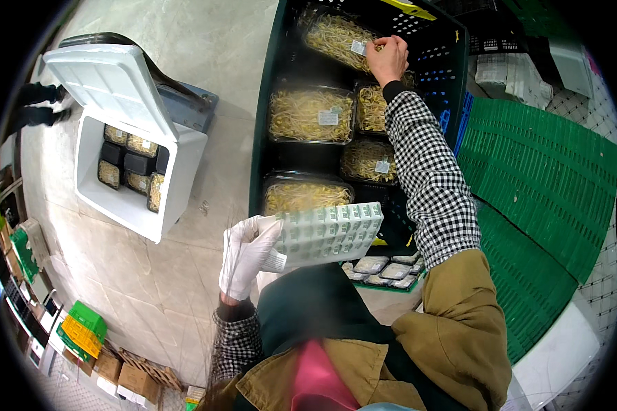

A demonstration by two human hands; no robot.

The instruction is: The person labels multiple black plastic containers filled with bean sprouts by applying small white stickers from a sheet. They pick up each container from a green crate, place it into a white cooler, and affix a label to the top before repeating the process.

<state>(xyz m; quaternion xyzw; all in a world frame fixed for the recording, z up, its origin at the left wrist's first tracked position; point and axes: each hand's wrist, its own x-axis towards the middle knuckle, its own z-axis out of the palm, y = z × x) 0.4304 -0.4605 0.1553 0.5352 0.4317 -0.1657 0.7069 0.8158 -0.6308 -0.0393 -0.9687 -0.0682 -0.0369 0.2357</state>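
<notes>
My left hand (243, 259), in a white glove, grips a sheet of labels (329, 233) by its left end, along with some loose backing paper. Small printed stickers run across the sheet in rows. At the far end of the dark crate (259, 147), my bare right hand (389, 59) has its fingers pinched together at a white label (359, 47). That label lies on a clear-lidded pack of bean sprouts (332, 34). Nearer in the crate sit more sprout packs, among them a labelled one (298, 116) and another (308, 195) partly behind the sheet.
On the left stands an open white foam box (127, 212) with several sprout packs inside, its lid (110, 82) raised. Green slatted crates (538, 178) are at the right. A tray of packs (384, 270) is close to my body. A person's legs (38, 106) show at far left.
</notes>
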